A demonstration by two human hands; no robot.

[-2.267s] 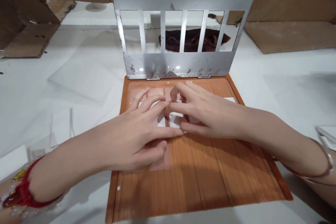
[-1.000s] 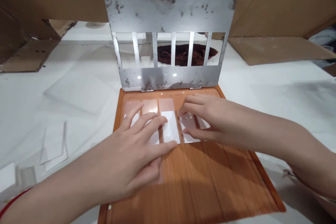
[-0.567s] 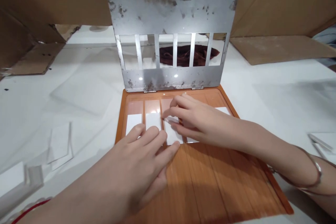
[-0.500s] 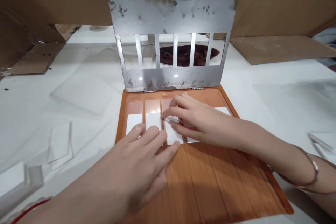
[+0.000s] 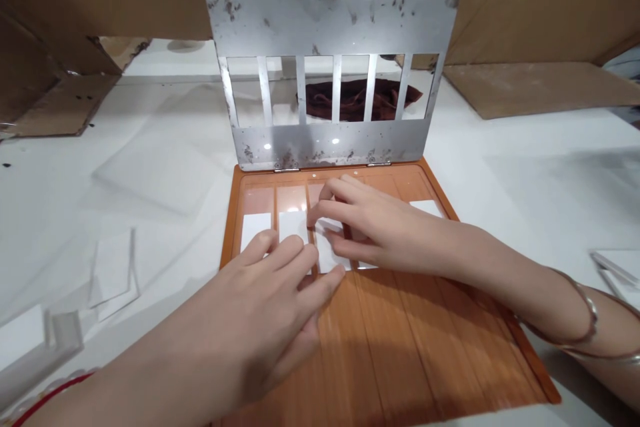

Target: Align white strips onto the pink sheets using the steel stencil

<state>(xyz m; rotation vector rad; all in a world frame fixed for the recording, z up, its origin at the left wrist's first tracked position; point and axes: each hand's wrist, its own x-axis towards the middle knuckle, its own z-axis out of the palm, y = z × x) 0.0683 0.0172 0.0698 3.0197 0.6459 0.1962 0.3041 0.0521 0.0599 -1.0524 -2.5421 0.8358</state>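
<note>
A row of small white rectangular cards lies in the shallow slots of an orange-brown board (image 5: 400,347). My left hand (image 5: 265,307) rests over the left cards, fingers apart, its outstretched fingertip at the lower edge of the third white card (image 5: 331,257). Bent over the upper part of that same card, my right hand (image 5: 370,217) has its fingers apart and touches the card; it partly covers the card to its right. The second white card (image 5: 293,223) and the leftmost white card (image 5: 257,227) show above my left knuckles. Another white card (image 5: 425,208) peeks out beyond my right wrist.
A stained metal plate (image 5: 330,23) with rectangular windows stands upright, hinged to the board's far edge. Dark red cloth (image 5: 350,100) lies behind it. Loose white cards (image 5: 113,267) are at left, more pieces (image 5: 620,270) at right. Cardboard walls (image 5: 545,7) surround the white table.
The view has shifted very slightly. Both hands stay at the third card in nearly the same pose, and the cards show no clear movement.
</note>
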